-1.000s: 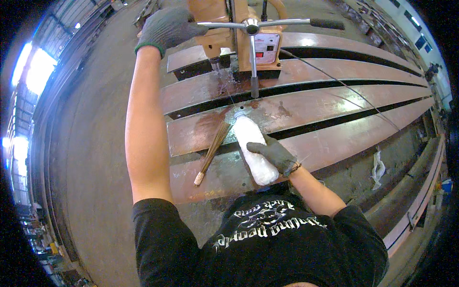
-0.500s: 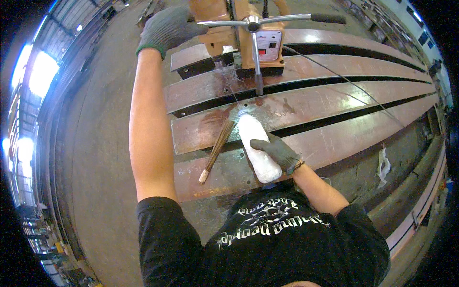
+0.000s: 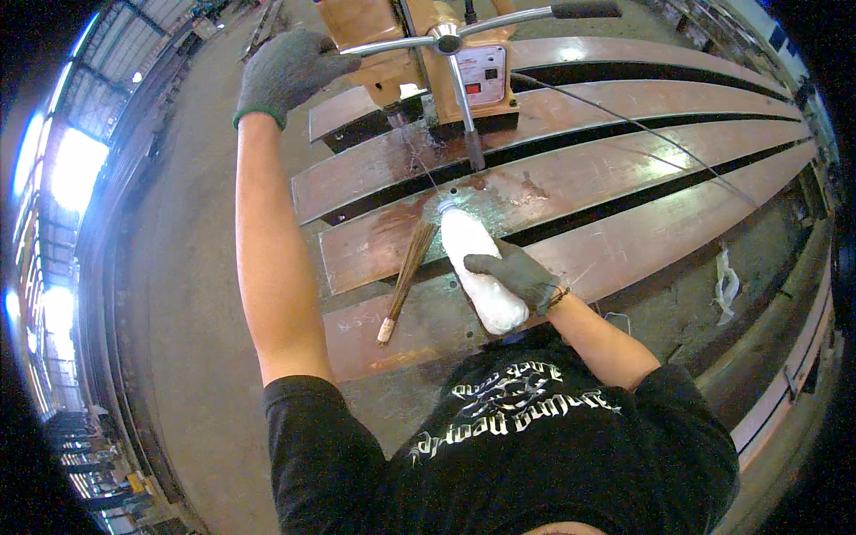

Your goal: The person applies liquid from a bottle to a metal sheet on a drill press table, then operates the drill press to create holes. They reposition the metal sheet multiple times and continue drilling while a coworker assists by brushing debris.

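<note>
We squeeze a bottle over steel plates while gripping a drill handle.

Nearest us, our gloved right hand wraps around a white plastic bottle, its cap end tilted away toward the wet patch on the rusty steel plates. Just left of that hand, a bundled straw brush lies loose on the plate, touching neither hand. Farther out, our gloved left hand is clenched on one spoke of the feed handle of an orange magnetic drill, which stands on the far plates beyond the bottle's tip.
</note>
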